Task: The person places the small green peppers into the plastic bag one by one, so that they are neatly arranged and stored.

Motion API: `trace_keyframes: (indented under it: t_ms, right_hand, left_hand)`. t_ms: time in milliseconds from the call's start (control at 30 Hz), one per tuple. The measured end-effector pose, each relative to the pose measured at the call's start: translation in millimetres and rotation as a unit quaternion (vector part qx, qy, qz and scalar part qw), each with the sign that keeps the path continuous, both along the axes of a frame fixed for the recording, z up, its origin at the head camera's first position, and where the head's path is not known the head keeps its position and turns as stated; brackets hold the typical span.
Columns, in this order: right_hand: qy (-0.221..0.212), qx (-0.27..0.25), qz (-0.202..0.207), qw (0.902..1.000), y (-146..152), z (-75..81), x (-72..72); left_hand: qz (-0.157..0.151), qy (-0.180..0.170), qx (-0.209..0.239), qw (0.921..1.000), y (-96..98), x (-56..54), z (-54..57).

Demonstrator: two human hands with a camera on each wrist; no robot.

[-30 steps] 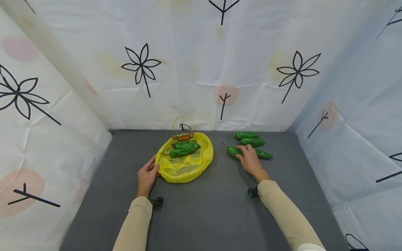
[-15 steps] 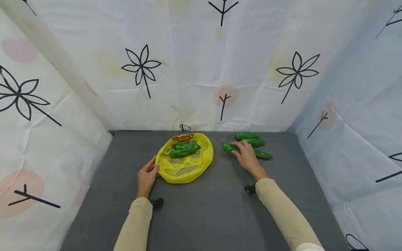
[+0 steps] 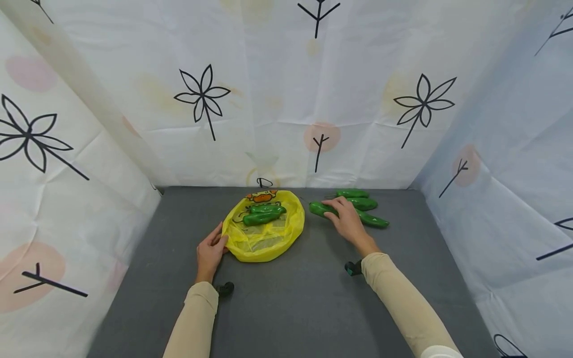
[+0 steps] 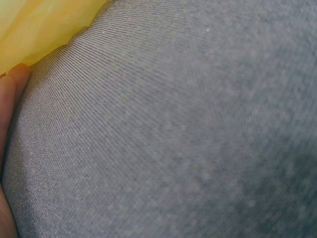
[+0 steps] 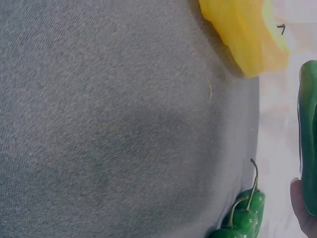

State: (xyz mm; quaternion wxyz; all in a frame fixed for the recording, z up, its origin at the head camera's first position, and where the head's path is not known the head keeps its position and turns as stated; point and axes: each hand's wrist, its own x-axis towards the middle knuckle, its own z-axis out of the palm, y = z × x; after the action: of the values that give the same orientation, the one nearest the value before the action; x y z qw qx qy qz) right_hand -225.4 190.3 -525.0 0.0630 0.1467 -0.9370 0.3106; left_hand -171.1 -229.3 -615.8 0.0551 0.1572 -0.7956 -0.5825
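A yellow plastic bag (image 3: 273, 248) lies on the table with its mouth rolled wide, and two green chili peppers (image 3: 263, 218) rest inside it. My left hand (image 3: 209, 254) pinches the bag's left rim between thumb and fingers. My right hand (image 3: 349, 221) grips another green chili pepper (image 3: 321, 209), to the right of the bag; its middle is hidden behind the fingers. In the right wrist view this held pepper (image 5: 308, 139) stands at the right edge, raised from the table.
Several more green peppers lie at the back right of the grey table (image 3: 286, 308), including one (image 3: 373, 220) just right of my right hand. A white printed cloth (image 3: 277, 99) hangs behind and along both sides.
My right hand has moved left toward the bag, carrying the pepper away from the others. The left hand and the bag have stayed in place.
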Motion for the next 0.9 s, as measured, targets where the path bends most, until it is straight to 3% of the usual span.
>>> trace_keyframes:
  t_ms: [500,900]
  right_hand:
    - [-0.006,-0.01,0.051,0.9986,-13,17.6,-1.9]
    - [-0.04,-0.024,0.084,0.9953,-28,37.9,-6.4]
  left_hand:
    - [-0.003,-0.002,0.008,1.0,0.3,1.6,2.5]
    - [-0.001,0.002,0.007,1.0,1.3,1.0,2.1]
